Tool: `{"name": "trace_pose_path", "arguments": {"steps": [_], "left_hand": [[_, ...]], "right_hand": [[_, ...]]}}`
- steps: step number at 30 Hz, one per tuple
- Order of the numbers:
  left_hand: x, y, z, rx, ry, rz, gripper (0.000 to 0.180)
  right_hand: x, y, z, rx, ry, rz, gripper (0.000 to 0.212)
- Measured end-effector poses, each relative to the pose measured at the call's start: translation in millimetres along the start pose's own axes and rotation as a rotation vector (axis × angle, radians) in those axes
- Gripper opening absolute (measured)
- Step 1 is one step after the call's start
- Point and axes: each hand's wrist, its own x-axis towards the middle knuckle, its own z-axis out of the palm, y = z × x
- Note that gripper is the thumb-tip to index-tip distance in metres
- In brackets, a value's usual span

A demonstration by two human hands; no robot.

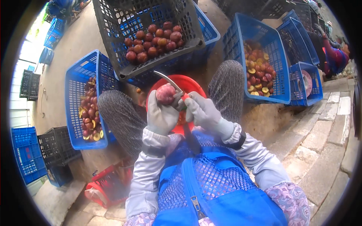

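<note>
In its light grey glove, my left hand [160,117] is closed round a reddish-purple plum [165,93]. My right hand [206,111], gloved too, grips a small curved knife [169,80] by its red handle. The blade points up and to the left, passing just beside the top of the fruit; whether it touches the skin I cannot tell. Both hands are over a red basin [193,82] between my knees, and they hide most of its inside. Straight ahead, a black crate [162,60] tilts toward me with many whole plums [152,42] in it.
On the left a blue crate [71,109] holds cut plums [90,113]; another blue crate [281,60] with cut plums stands at the right. Stacked crates [299,41] and a person [335,56] are farther right. A red bag [109,184] lies at lower left.
</note>
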Motion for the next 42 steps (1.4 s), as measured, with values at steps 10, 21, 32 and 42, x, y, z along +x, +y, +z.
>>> {"name": "trace_pose_path", "arguments": {"steps": [10, 21, 32, 42], "left_hand": [[-1.1, 0.7, -2.2, 0.456, -0.037, 0.158, 0.049], [-1.6, -7.6, 3.4, 0.160, -0.011, 0.087, 0.047], [3.3, -23.4, -12.3, 0.369, 0.172, 0.323, 0.032], [5.6, -20.1, -9.5, 0.320, 0.035, 0.450, 0.026]], "right_hand": [[-1.1, 3.7, 0.3, -0.028, -0.046, 0.110, 0.031], [9.5, 24.1, 6.6, -0.073, 0.052, -0.006, 0.029], [15.3, 43.3, 9.0, -0.357, 0.127, -0.148, 0.030], [28.6, 30.5, 11.2, 0.711, -0.186, 0.663, 0.056]]}}
